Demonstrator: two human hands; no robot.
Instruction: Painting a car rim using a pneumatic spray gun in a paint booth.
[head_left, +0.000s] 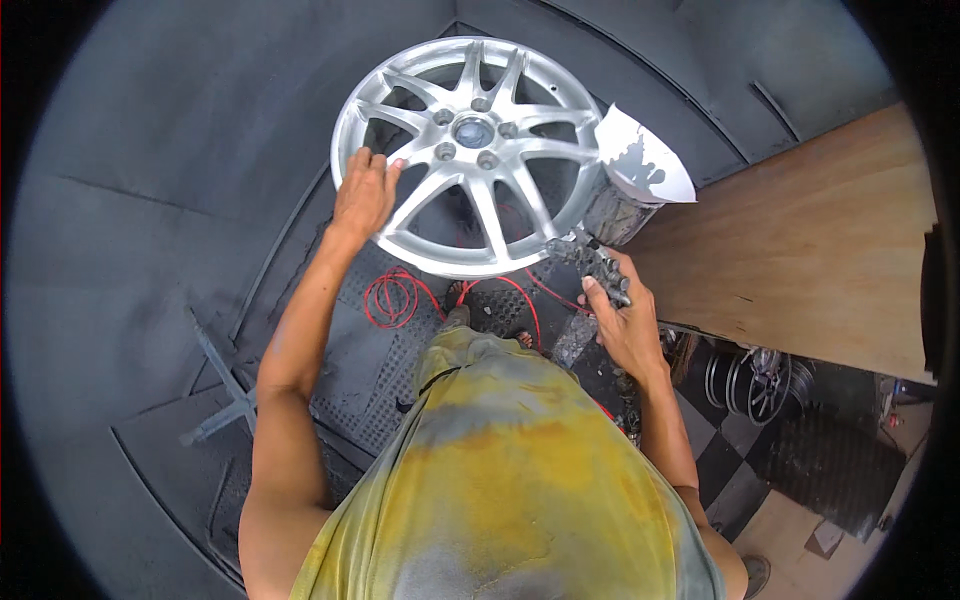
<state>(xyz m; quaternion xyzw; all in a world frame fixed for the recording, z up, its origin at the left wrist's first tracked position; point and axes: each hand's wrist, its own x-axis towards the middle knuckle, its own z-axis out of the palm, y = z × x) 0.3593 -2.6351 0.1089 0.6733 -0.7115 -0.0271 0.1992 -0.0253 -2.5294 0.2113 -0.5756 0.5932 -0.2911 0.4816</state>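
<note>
At the far left, grey overspray coats the curved booth walls [150,150], dull and powdery, and a grey metal stand leg [225,395] lies on the floor nearer in. The left hand [362,195] rests open, palm down and fingers spread, on the near-left rim of a silver alloy wheel [470,155], which sits face up just beyond both hands. The wheel is round, smooth and satin-bright, with paired slim spokes running to a hub ringed by 5 bolt holes. Below it a thin red hose [395,298] lies coiled on a studded black floor mat [385,370]. To the right, the right hand [622,320] is closed around the grip of a paint-crusted spray gun [592,262], its lumpy grey body pointing at the wheel's near-right edge, close to the rim. Above the gun stands its cup, topped by a white paper funnel [645,160] splashed with grey. Farther right runs a flat brown plywood board [810,240], matt and grained.
</note>
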